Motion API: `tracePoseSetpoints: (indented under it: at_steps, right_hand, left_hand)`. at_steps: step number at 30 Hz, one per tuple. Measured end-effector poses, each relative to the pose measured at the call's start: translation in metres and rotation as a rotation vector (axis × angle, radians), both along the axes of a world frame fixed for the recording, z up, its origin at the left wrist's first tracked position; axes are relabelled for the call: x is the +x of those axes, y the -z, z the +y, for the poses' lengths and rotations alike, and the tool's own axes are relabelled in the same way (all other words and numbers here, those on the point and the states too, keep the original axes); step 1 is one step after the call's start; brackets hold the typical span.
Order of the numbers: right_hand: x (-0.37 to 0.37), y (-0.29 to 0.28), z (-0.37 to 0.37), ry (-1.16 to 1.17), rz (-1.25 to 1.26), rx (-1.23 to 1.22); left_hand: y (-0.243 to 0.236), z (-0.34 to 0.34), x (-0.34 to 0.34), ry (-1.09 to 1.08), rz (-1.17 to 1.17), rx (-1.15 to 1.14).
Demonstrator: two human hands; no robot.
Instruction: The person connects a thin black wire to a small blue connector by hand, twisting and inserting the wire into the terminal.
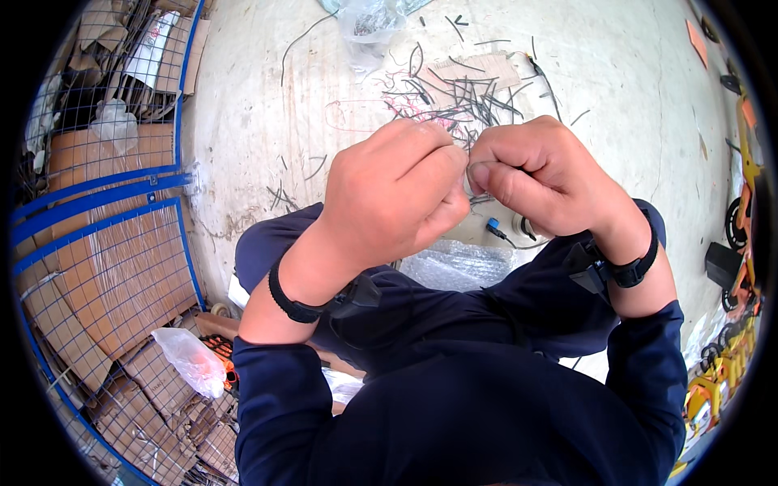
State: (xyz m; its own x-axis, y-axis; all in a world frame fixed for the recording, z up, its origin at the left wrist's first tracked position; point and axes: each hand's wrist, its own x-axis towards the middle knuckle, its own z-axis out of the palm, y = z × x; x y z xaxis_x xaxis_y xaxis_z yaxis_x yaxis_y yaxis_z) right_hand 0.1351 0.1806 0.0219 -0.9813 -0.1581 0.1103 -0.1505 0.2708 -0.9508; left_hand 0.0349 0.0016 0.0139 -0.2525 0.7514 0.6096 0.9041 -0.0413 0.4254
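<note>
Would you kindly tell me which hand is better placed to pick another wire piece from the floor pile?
Probably the right hand: it sits nearer the scattered wire pieces. Both hands pinch a small part together, so the left hand could hold it alone.

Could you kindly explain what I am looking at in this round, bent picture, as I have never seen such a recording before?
It is one view from a wide fisheye camera worn on a person's head, looking down; that bends straight edges. No machine: the left hand and right hand are the person's own, each with a black wrist strap. Their fingers meet, pinching something small, too hidden to name. Below is a pale concrete floor strewn with short dark wire pieces, bubble wrap by the knees, and blue wire cages of cardboard on the left.
</note>
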Motion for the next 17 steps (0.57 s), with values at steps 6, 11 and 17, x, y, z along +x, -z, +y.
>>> tracePoseSetpoints:
  at_steps: [6, 11, 17]
  right_hand:
    - [0.0, -0.002, -0.003, 0.003, -0.133, -0.173]
    - [-0.001, -0.021, 0.001, -0.083, -0.378, -0.398]
    - [0.0, -0.021, 0.005, -0.176, -0.389, -0.557]
  left_hand:
    - [-0.004, 0.001, 0.002, -0.032, -0.122, 0.03]
    - [-0.008, -0.002, 0.001, 0.038, -0.334, 0.03]
    - [-0.014, -0.008, -0.005, 0.228, -0.545, -0.018]
